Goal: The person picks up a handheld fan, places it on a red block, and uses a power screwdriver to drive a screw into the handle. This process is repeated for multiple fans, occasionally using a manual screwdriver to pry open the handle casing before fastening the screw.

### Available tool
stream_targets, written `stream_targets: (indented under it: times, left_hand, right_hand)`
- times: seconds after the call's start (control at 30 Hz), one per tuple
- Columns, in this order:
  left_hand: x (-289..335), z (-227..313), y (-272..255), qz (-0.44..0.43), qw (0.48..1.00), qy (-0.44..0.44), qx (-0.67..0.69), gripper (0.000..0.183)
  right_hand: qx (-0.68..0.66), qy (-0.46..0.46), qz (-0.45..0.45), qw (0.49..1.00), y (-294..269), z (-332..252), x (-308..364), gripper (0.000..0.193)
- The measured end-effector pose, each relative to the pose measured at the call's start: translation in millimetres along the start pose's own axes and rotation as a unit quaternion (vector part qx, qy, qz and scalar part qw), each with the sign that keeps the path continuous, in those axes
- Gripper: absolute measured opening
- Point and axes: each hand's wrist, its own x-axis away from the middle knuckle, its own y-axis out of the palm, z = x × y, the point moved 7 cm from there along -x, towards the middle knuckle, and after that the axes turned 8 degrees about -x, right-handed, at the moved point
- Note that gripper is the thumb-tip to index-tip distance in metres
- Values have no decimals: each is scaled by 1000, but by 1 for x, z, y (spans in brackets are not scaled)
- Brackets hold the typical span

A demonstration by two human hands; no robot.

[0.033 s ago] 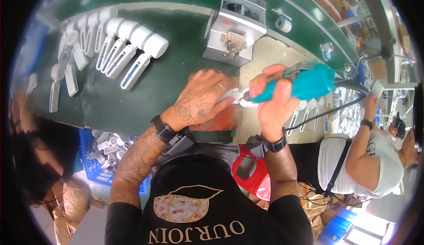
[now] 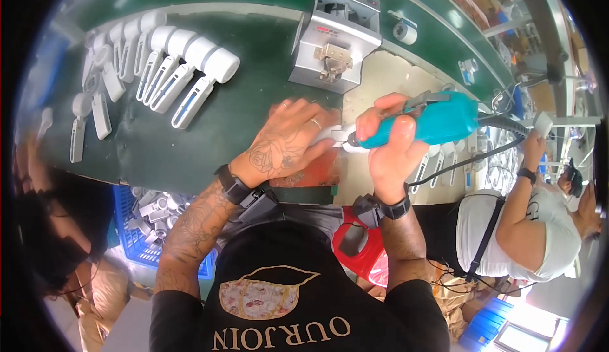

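Note:
In my right hand [image 2: 399, 143] I grip a teal electric screwdriver [image 2: 438, 122], lying almost level with its tip pointing left. That tip meets a white plastic part [image 2: 339, 137], which my left hand [image 2: 285, 137] presses down over the orange-red patch [image 2: 307, 171] at the bench's front edge. My left fingers cover most of the part, so its full shape is hidden. Left of my hands, white handheld-fan-like pieces [image 2: 193, 101] with round heads and slotted handles lie in a slanting row on the green bench top [image 2: 184, 155].
A grey metal machine [image 2: 336, 41] stands behind my hands. The black cable [image 2: 457, 165] runs off to the right. Below the bench sits a blue crate [image 2: 130, 241] of grey-white parts. A person in a white top [image 2: 482, 225] works at the right; another is at the left edge.

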Motion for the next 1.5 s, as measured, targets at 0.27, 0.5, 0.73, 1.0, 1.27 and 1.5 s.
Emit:
stream_targets:
  times: [0.27,0.5,0.73,1.0,1.27,1.5]
  left_hand:
    - [2,3,1,-17,1000,-7,-11,40]
    - [-1,2,2,-23,999,-12,-22,39]
    - [0,8,1,-31,998,-36,-31,42]
    - [28,32,-5,33,996,24,-74,41]
    - [54,-8,-55,128,981,-126,-67,35]
    - [202,-140,-142,534,756,-371,78,32]
  right_hand:
    - [24,8,6,1000,-5,3,9,51]
    - [-28,5,-41,999,-4,19,10,38]
    - [-37,9,-37,999,-6,19,16,29]
    - [-63,-56,55,995,-20,-41,36,58]
    - [-102,-24,115,988,-47,-3,54,62]
    - [-125,-39,50,990,-93,48,66,61]
